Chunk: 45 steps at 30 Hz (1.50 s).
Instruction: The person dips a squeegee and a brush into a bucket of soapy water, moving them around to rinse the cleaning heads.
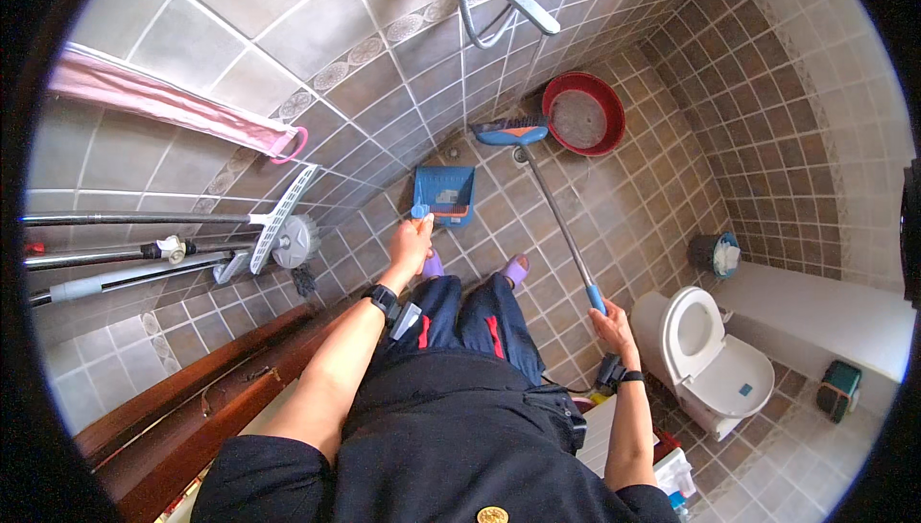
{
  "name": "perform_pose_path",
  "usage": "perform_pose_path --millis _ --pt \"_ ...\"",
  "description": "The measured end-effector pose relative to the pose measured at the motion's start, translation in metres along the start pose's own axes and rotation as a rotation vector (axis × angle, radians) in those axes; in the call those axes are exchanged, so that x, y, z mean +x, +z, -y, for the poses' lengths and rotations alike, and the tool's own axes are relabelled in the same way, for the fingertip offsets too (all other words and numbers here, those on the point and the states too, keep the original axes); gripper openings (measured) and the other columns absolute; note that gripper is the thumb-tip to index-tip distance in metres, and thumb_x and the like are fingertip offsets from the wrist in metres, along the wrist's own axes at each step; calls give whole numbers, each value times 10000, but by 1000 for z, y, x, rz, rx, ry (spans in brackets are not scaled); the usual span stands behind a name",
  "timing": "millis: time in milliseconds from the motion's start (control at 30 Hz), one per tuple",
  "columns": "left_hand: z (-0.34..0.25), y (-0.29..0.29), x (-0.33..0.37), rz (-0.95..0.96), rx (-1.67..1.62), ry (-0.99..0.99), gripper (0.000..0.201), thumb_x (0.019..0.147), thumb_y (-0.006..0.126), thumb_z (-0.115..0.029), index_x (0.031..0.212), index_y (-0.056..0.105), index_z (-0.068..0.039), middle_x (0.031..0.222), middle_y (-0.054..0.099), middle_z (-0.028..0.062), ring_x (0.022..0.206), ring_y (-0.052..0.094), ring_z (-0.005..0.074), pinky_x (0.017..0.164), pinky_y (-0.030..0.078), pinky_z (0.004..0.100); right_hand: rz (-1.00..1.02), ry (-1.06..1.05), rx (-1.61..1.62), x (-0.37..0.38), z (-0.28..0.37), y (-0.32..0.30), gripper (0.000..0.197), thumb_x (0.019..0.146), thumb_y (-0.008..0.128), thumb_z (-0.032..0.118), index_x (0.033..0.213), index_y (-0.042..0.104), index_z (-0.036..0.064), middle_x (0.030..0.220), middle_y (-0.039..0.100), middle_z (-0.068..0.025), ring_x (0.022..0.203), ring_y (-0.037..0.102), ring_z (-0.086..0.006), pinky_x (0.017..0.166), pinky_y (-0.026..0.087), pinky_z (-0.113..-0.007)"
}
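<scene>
My left hand (412, 244) is closed around the top of the handle of a blue dustpan (445, 184), which is in front of my feet near the left wall. My right hand (612, 324) grips the blue end of a broom's long grey handle (559, 211). The broom head (511, 130), blue and orange with dark bristles, reaches far ahead, beside a round floor drain (519, 155) and the left rim of a red basin (615, 130). Whether the bristles touch the floor I cannot tell.
A white toilet (693, 331) with its lid up stands to the right, and a small bin (712, 254) is beyond it. Mops and poles (144, 220) lean at the left under a pink towel (173, 112). A wooden door frame (221, 389) is at the lower left.
</scene>
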<state>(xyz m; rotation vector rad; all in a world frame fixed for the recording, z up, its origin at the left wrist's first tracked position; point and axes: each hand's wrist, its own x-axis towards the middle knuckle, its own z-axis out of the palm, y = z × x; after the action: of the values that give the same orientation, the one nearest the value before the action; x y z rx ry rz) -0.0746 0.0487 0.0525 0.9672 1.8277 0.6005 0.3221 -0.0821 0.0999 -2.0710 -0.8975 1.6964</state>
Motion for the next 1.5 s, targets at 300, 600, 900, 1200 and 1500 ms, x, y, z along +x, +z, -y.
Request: perform_pose_path --millis 300,600,900,1200,1500 --pt "-4 4 1 -27 -65 5 351 853 526 -340 689 573 -34 477 499 34 373 505 147 361 405 294 -77 2 69 -23 -16 -11 361 803 590 196 1110 506 27 621 455 41 464 397 -46 390 316 -193" --pt "-2 11 5 -27 6 8 357 853 524 -362 715 569 -36 476 493 30 381 505 143 372 399 302 -75 44 99 -58 4 -33 342 788 575 202 1054 531 -8 630 451 42 506 410 -46 436 335 -212" --pt "-8 10 2 -51 19 34 389 859 508 -386 726 572 -26 506 526 42 402 537 146 373 426 292 1 2 -2 -34 18 -34 300 793 568 182 1029 529 0 600 434 43 489 400 -56 427 320 -222" --pt "-21 5 -8 -62 -20 -3 331 867 515 -327 720 567 -35 484 481 27 377 475 131 371 379 297 94 -78 -150 -16 31 -28 408 780 580 196 1134 507 6 603 454 25 477 411 -67 421 328 -230" --pt "-9 7 -1 -59 31 4 386 858 510 -382 699 547 -32 493 517 49 393 525 137 366 415 282 41 -170 -428 -25 40 -35 445 750 622 259 1101 536 -1 738 577 -113 671 550 -185 631 444 -330"
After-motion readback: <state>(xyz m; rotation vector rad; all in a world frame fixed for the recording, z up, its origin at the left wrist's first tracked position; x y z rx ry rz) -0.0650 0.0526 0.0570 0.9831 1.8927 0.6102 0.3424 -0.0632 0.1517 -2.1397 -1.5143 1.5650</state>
